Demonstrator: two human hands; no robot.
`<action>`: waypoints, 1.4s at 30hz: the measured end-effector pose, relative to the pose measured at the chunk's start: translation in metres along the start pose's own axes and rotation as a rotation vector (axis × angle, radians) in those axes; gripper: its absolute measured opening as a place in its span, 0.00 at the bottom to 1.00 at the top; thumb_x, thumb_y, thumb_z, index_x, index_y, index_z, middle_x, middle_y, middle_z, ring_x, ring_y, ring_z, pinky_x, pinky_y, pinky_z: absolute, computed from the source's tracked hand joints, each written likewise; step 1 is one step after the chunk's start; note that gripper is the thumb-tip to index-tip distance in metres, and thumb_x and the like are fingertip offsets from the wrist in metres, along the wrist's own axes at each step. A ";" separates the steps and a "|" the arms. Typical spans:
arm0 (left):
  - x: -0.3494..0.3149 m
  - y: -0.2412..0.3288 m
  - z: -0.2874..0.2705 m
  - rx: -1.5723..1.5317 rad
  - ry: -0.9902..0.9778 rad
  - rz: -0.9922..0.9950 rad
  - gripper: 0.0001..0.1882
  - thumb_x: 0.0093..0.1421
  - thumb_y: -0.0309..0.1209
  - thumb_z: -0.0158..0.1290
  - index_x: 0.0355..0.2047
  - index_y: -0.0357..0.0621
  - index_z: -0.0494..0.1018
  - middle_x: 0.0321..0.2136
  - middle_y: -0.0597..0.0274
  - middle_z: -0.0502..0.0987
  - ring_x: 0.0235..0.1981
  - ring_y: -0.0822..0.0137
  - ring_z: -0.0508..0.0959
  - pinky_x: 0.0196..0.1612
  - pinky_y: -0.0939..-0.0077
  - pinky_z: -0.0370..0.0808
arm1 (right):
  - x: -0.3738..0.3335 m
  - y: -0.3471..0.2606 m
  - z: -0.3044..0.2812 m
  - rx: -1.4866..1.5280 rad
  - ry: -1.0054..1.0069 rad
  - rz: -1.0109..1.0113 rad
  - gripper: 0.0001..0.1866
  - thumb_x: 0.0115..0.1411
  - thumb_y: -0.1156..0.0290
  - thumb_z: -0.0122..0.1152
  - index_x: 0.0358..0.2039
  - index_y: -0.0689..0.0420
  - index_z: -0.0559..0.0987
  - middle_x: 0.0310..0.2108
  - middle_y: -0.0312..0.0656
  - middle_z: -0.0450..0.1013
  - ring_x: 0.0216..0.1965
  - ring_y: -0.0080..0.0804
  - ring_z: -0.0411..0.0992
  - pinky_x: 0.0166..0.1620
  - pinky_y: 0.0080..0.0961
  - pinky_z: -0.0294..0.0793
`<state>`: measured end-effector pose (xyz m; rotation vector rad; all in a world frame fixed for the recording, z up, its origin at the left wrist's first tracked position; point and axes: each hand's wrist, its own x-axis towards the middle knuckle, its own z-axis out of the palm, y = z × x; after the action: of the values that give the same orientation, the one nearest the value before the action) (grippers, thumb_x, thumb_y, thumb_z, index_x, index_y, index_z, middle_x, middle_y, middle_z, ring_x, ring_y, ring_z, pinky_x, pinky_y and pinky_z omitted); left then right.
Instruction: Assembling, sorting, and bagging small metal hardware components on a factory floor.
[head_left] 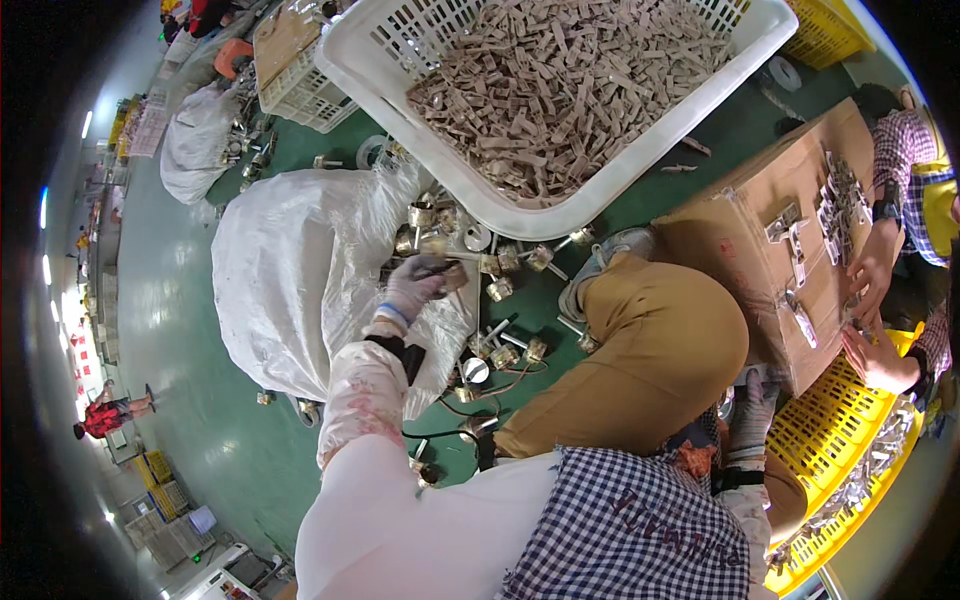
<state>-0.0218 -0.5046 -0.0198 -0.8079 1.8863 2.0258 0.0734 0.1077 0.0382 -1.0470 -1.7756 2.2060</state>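
Observation:
My left hand (412, 288), in a pale grey glove with a blue cuff, is closed around a small metal part (455, 276), blurred and partly covered by the fingers. It hovers at the edge of a white plastic sack (285, 265). Close by lie several short metal cylinders with stems, among them one metal cylinder (500, 289) on the green floor. My right hand (754, 408), also gloved, is low at the right beside a cardboard box (735, 240). Its fingers are too foreshortened to show whether they hold anything.
A white plastic basket (545, 222) heaped with flat metal strips (580, 90) stands ahead. At the right, a co-worker's hands (872, 275) handle metal clips on the box. Yellow crates (830, 425) stand below. A dark cable (440, 434) crosses the floor near my knee.

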 end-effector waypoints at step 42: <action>-0.101 0.096 0.144 0.372 -0.323 0.252 0.35 0.46 0.23 0.63 0.55 0.34 0.63 0.47 0.54 0.72 0.44 0.66 0.75 0.47 0.75 0.75 | -0.004 0.011 0.017 -0.045 0.076 -0.103 0.25 0.53 0.76 0.67 0.50 0.53 0.67 0.42 0.39 0.69 0.44 0.28 0.68 0.46 0.24 0.74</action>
<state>-0.0231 -0.3583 0.1171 -0.1453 2.1507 1.7166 0.0701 0.0884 0.0315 -1.0102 -1.8117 2.0481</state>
